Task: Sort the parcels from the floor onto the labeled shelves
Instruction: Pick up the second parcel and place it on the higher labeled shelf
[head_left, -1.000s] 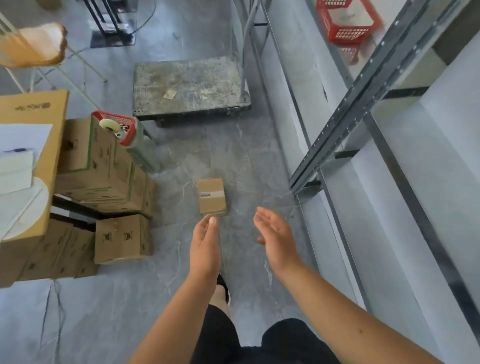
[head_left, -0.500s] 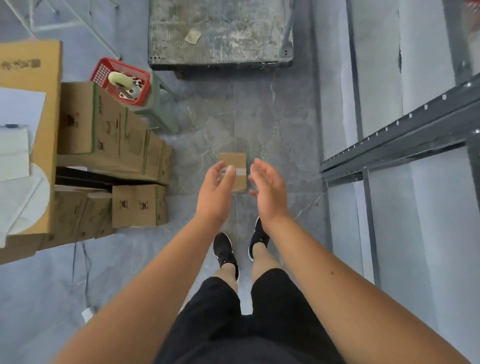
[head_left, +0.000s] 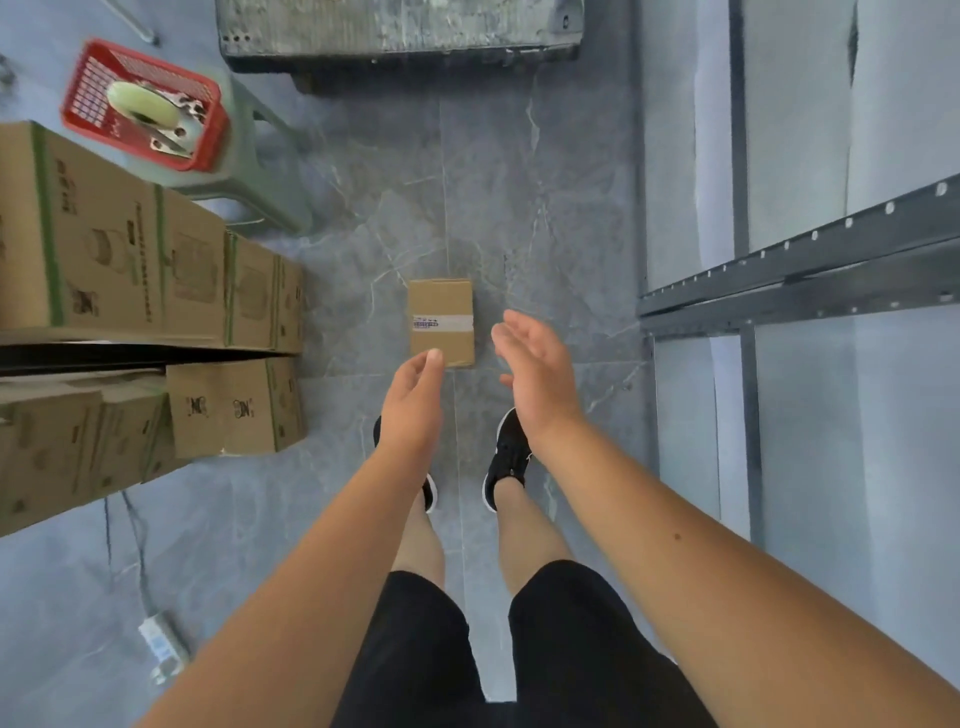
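At our left, stacked cartons (head_left: 145, 270). Our left hand (head_left: 413, 405) reaches empty, fingers loose, above the small parcel (head_left: 441, 322) lying on the floor (head_left: 545, 208); our right hand (head_left: 537, 371) spreads empty beside it, near the shelf frame (head_left: 800, 280).

Parcel (head_left: 441, 322): plain brown cardboard, crossed by one pale tape band carrying a small white label with dark print. Floor (head_left: 545, 208): grey tile with thin white marble-like veins. Stacked cartons (head_left: 130, 270) on the left: brown cardboard with green edge stripes and faint dark printed graphics. Basket (head_left: 143, 101): red plastic lattice; it contains a pale green and white roll. Stool (head_left: 249, 182) under the basket: muted green. Cart deck (head_left: 400, 26): mottled grey, worn, with a black edge. Shelf frame (head_left: 800, 270): dark grey metal with a row of small pale holes; shelf panels pale grey-white. Shoes (head_left: 506, 457): black with white soles. Shorts (head_left: 519, 649): black.
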